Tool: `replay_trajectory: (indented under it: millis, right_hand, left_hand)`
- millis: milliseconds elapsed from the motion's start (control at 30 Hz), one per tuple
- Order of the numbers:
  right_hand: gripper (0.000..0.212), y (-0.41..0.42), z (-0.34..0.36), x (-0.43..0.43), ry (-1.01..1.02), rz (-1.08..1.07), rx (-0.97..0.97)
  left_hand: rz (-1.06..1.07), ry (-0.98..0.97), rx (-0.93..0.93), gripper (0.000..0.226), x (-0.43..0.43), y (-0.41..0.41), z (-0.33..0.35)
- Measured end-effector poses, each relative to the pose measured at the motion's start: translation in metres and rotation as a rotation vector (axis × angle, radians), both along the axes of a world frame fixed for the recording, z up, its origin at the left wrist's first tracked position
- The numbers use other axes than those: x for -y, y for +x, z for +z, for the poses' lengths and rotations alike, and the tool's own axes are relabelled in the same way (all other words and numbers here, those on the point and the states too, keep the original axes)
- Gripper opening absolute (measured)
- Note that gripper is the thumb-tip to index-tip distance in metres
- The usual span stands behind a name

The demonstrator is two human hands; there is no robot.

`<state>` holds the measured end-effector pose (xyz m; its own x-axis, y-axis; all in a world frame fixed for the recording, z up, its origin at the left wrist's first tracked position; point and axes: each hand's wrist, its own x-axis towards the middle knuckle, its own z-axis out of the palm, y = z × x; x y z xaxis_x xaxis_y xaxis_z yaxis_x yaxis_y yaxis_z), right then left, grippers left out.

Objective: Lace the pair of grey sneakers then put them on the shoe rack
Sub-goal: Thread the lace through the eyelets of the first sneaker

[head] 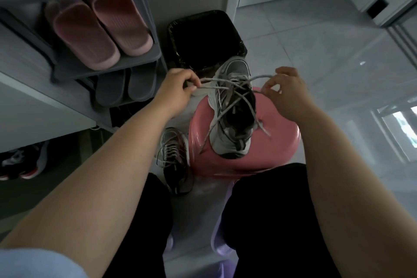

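The stool point(278, 140) is glossy plastic. The sneaker point(225, 144) shows matt cloth mesh with smooth panels; its laces point(209, 79) are rough woven cord. Floor point(316, 52) tiles gleam; the slippers point(101, 29) look matt, ribbed foam.

Pink slippers point(101, 29) above grey slippers point(126, 86); black-lined bin point(203, 38) behind a pink stool point(278, 135)

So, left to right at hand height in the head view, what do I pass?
Grey slippers → left hand, pinching lace → sneaker on stool → right hand, also pinching lace.
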<state>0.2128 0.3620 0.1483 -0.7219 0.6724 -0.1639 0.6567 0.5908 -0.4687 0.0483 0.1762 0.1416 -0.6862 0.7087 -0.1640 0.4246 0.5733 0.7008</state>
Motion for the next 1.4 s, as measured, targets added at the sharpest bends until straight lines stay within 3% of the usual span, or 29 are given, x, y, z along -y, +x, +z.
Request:
replay_trajectory:
  millis: [167,433,600,800,900,1033,1233,1400]
  right_hand:
    - [0.022,-0.012,0.003,0.016,0.012,0.075,0.021]
    - [0.019,-0.018,0.005,0.019,0.082,-0.026,0.033]
    - [0.015,-0.019,0.005,0.02,0.088,-0.003,0.027]
    - [0.018,0.006,0.001,-0.009,-0.001,-0.179,0.07]
    - [0.019,0.005,0.005,-0.004,0.018,-0.113,0.011]
    - [0.021,-0.01,0.007,0.013,0.072,0.028,0.103]
    - [0.012,-0.02,0.0,0.019,0.043,0.009,-0.043]
    - [0.012,-0.019,-0.001,0.019,0.001,0.007,-0.047]
  left_hand:
    - [-0.165,-0.055,0.009,0.037,-0.006,0.017,0.0]
    - [-0.112,-0.04,-0.102,0.028,-0.026,0.03,-0.011]
    - [-0.1,0.056,-0.062,0.018,-0.034,0.029,-0.021]
    - [0.034,0.028,0.002,0.008,-0.017,-0.008,-0.018]
    - [-0.017,-0.014,0.014,0.004,-0.011,-0.01,-0.017]
    - [-0.152,-0.07,-0.092,0.037,-0.021,0.013,-0.003]
    - [-0.08,-0.043,-0.143,0.02,-0.037,0.029,-0.006]
    - [-0.058,-0.017,-0.12,0.015,-0.037,0.026,-0.006]
